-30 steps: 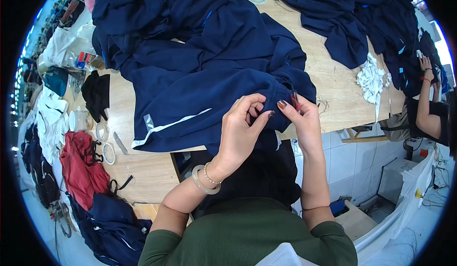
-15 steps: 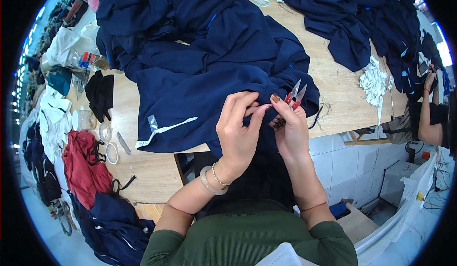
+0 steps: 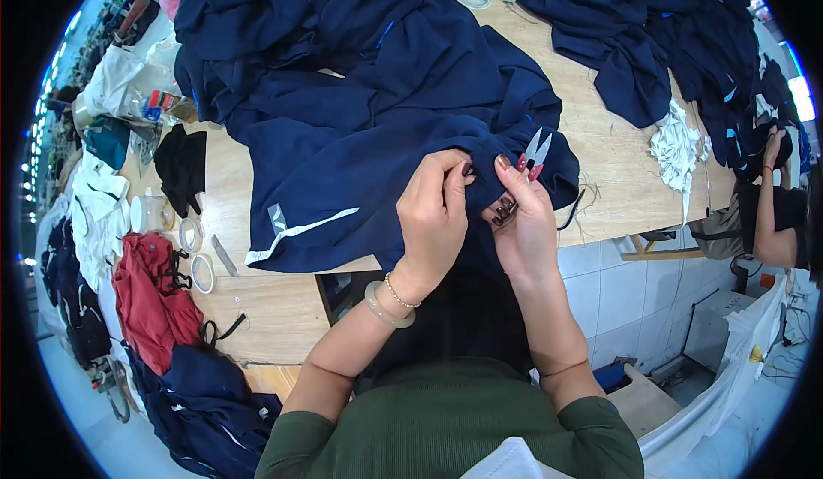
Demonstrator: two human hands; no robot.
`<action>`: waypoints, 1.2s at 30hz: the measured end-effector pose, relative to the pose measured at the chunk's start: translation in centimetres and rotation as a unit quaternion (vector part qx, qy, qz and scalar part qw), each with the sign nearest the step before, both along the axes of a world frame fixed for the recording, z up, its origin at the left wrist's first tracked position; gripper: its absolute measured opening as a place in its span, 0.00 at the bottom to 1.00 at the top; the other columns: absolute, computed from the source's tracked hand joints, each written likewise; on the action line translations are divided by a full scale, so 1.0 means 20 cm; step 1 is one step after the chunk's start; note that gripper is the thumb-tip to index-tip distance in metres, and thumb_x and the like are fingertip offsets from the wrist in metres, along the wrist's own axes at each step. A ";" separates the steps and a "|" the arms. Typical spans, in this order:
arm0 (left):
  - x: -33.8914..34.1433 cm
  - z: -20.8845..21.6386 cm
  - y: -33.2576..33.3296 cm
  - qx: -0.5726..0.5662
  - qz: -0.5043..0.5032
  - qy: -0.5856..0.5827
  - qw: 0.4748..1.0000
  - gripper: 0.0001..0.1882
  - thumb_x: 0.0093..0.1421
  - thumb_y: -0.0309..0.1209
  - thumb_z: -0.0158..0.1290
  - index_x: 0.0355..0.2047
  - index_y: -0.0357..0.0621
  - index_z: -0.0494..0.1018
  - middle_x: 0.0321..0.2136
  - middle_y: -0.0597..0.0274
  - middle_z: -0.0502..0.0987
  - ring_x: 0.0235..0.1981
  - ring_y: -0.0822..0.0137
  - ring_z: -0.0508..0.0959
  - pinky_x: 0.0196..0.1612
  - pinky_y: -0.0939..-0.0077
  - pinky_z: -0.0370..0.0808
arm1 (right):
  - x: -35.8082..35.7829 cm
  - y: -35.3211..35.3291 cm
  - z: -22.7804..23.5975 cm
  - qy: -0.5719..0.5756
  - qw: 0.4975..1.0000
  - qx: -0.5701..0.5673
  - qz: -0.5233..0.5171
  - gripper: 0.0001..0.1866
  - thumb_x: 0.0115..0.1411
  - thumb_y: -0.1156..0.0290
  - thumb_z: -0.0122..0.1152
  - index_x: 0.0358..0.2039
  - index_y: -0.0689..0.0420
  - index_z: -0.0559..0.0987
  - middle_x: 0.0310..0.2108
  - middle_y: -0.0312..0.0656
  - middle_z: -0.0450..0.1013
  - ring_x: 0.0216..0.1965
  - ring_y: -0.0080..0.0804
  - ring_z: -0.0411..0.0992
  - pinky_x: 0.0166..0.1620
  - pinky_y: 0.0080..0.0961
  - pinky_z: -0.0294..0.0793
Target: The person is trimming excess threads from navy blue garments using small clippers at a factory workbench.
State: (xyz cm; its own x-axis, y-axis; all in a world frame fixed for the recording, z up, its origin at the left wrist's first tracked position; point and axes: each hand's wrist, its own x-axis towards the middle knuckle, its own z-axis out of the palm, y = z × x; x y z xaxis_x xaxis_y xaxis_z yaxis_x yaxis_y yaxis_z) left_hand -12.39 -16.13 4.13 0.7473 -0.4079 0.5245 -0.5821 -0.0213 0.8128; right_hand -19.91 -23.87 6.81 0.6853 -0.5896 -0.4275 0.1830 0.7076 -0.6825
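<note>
The navy garment [image 3: 343, 170] lies over the near edge of the table [image 3: 274, 307], where the left hand [image 3: 433, 217] has closed fingertips, holding what I cannot tell, and the right hand [image 3: 531, 222] grips red snips [image 3: 532, 149], whose blades, almost hidden one second ago, now point away, apparently not cutting.

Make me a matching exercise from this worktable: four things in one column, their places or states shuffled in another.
Things:
1. Scissors
2. Red cloth
3. Crumpled white cloth
4. Navy garment

Places and states:
A. To the right of the right hand, near the edge of the table
B. Under both hands, with a white stripe
C. Held in the right hand, blades apart
D. Well to the left of the left hand

Pairs: 1-C, 2-D, 3-A, 4-B
</note>
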 end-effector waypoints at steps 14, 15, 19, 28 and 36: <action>0.09 0.04 -0.03 -0.004 -0.064 0.070 0.995 0.02 0.64 0.20 0.49 0.34 0.32 0.70 0.26 0.55 0.75 0.21 0.68 0.77 0.24 0.80 0.76 | -0.11 -0.35 0.14 0.129 0.679 -0.722 -0.005 0.12 0.55 0.65 0.67 0.34 0.57 0.77 0.24 0.34 0.69 0.30 0.26 0.64 0.32 0.22 0.60; 0.09 0.05 -0.03 0.003 -0.061 0.062 0.996 0.02 0.64 0.20 0.49 0.34 0.32 0.70 0.25 0.55 0.75 0.21 0.67 0.76 0.24 0.79 0.75 | -0.10 -0.36 0.18 0.125 0.610 -0.783 0.015 0.13 0.50 0.64 0.69 0.32 0.56 0.78 0.25 0.34 0.69 0.31 0.28 0.64 0.34 0.25 0.60; 0.09 0.06 -0.03 0.005 -0.056 0.060 0.997 0.02 0.64 0.20 0.50 0.33 0.32 0.70 0.25 0.55 0.74 0.20 0.66 0.76 0.23 0.79 0.74 | -0.04 -0.38 0.24 0.115 0.455 -0.882 0.051 0.15 0.44 0.62 0.70 0.31 0.55 0.78 0.26 0.32 0.69 0.32 0.33 0.64 0.38 0.30 0.59; 0.10 0.06 -0.02 0.050 -0.065 0.055 0.995 0.03 0.65 0.20 0.48 0.34 0.32 0.71 0.27 0.58 0.75 0.22 0.74 0.76 0.25 0.85 0.76 | 0.02 -0.37 0.23 0.068 0.406 -0.910 0.045 0.14 0.44 0.62 0.69 0.27 0.54 0.76 0.25 0.32 0.66 0.31 0.31 0.63 0.36 0.29 0.58; 0.10 0.05 -0.03 0.017 -0.058 0.064 0.996 0.02 0.64 0.20 0.50 0.33 0.33 0.70 0.23 0.56 0.72 0.19 0.66 0.74 0.23 0.77 0.72 | 0.02 -0.39 0.22 0.082 0.406 -0.909 0.045 0.13 0.46 0.63 0.69 0.29 0.55 0.76 0.26 0.33 0.67 0.32 0.31 0.63 0.37 0.27 0.58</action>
